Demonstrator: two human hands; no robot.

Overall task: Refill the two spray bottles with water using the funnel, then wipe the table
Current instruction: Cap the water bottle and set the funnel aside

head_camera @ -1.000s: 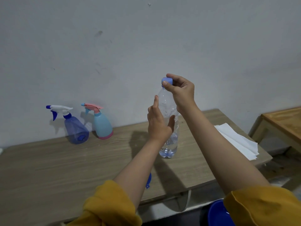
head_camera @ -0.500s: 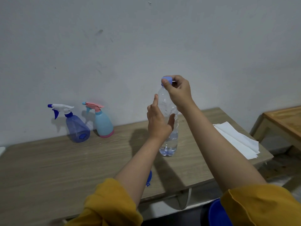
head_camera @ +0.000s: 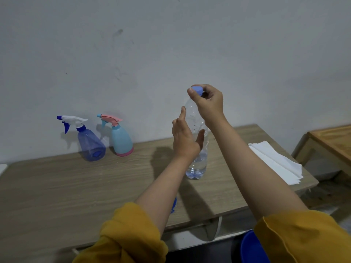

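Little change since the earlier frames: both hands stay on the water bottle (head_camera: 196, 149), which sits a touch lower and nearer on the table (head_camera: 66, 186); right hand (head_camera: 209, 105) has rolled slightly round the cap (head_camera: 197, 90), thumb now at the front. Table runs across the view, wall behind. Bottle stands upright on it, right of centre, long axis vertical, 12-to-6, water only in the lower part, upper part clear. Left hand (head_camera: 185, 138) grips the bottle's middle from the near side, thumb at about 3 o'clock of the palm, index finger sticking up along the bottle, other fingers hidden behind it. Right hand sits at 12 o'clock of the left hand, directly up the bottle axis, fingers curled and pinching the blue cap. Key relation: cap lies straight above the left grip on the same vertical line, so the twist axis is the bottle axis; left holds steady, right turns. Likely step: unscrewing the cap, still seated as far as visible. Blue spray bottle (head_camera: 89, 141) and teal spray bottle (head_camera: 121, 137) stand side by side near the wall at about 9 o'clock of the bottle, well apart from it, trigger heads on, nozzles pointing left. White paper towel (head_camera: 275, 164) lies flat at 3 o'clock near the table's right end. A small blue object (head_camera: 173, 205) shows at 6 o'clock behind the left forearm, probably the funnel, cannot tell.
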